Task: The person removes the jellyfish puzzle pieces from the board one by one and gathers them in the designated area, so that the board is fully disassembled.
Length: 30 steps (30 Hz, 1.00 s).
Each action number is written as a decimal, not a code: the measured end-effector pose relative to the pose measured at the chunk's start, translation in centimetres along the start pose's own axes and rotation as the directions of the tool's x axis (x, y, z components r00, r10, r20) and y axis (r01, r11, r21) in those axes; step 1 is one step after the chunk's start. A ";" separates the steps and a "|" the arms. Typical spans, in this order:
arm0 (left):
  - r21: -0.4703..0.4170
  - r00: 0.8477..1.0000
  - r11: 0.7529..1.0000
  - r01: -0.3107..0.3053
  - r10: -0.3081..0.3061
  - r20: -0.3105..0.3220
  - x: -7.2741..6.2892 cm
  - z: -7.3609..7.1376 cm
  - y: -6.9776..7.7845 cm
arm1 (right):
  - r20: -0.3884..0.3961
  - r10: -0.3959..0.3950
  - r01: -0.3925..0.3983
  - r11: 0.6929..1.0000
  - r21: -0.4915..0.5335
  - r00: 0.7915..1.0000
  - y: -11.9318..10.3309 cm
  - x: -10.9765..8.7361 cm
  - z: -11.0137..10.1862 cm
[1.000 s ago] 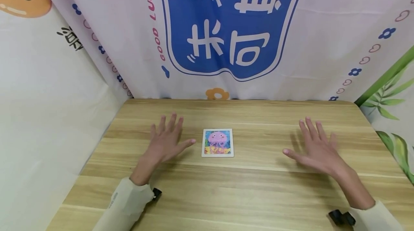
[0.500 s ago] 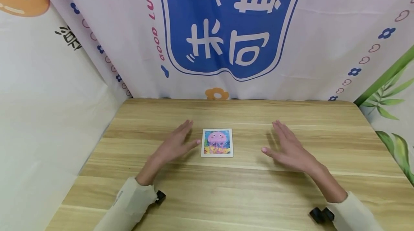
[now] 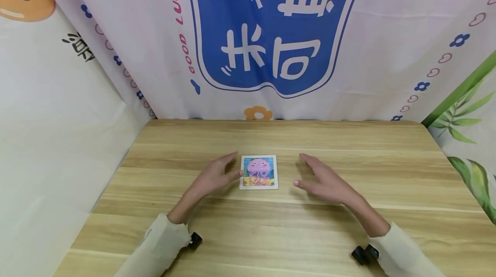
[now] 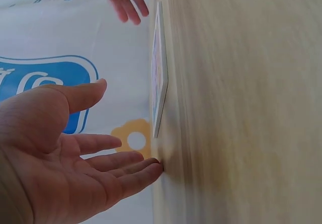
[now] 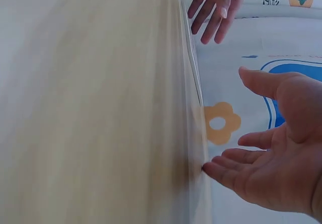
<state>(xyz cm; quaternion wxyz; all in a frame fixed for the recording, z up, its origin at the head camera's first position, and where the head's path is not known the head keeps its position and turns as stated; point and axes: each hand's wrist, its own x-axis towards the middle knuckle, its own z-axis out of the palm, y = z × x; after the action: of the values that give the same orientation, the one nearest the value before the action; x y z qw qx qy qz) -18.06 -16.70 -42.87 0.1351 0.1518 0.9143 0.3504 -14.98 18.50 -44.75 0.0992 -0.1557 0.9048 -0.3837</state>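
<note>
A flat, nearly square picture card (image 3: 258, 172) with a white border and a pink jellyfish lies on the wooden table. Just left of it is my left hand (image 3: 214, 178), thumb tip at the card's left edge in the head view; the left wrist view shows a gap between thumb and card (image 4: 160, 73). That hand's fingers (image 4: 126, 176) are relaxed, the little finger side low by the tabletop. To the right of the card, a short distance away, my right hand (image 3: 327, 182) has its palm turned inward. Its fingers (image 5: 236, 171) are loosely extended and hold nothing.
The wooden table (image 3: 255, 234) runs back to a hanging cloth (image 3: 368, 53) printed with a blue sign. A pale cloth (image 3: 58, 139) borders the left side, and a leaf-patterned one (image 3: 465, 122) the right. Dark wrist cameras (image 3: 364, 254) sit under the sleeves.
Both hands have moved inward toward the card, the right one much farther than the left. Their spread fingers have drawn together and the palms have turned to face each other. The card stays put.
</note>
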 end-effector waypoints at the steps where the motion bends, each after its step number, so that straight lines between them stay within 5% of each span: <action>1: -0.006 1.000 1.000 0.000 0.000 0.002 0.0 0.1 0.0 | 0.005 0.005 -0.005 1.000 0.011 1.000 -0.1 0.2 0.1; 8: -0.032 1.000 0.999 -0.007 0.006 -0.011 0.2 0.3 0.0 | 0.052 0.015 -0.023 0.988 0.150 0.999 -1.0 1.7 1.0; 17: -0.062 1.000 0.998 -0.018 0.018 0.004 0.8 0.7 0.3 | 0.082 -0.021 0.004 0.979 0.203 0.996 -1.7 3.4 2.1; 30: -0.097 0.997 0.995 -0.031 0.038 0.071 2.4 2.3 2.1 | 0.110 0.023 -0.046 0.978 0.206 0.994 -1.0 2.3 1.3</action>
<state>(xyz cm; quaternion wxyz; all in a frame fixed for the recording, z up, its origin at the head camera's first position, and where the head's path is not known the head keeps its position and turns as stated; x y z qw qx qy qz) -19.12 -12.97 -43.42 0.1692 0.1738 0.8882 0.3902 -16.53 16.15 -45.00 0.1699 -0.1490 0.8557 -0.4656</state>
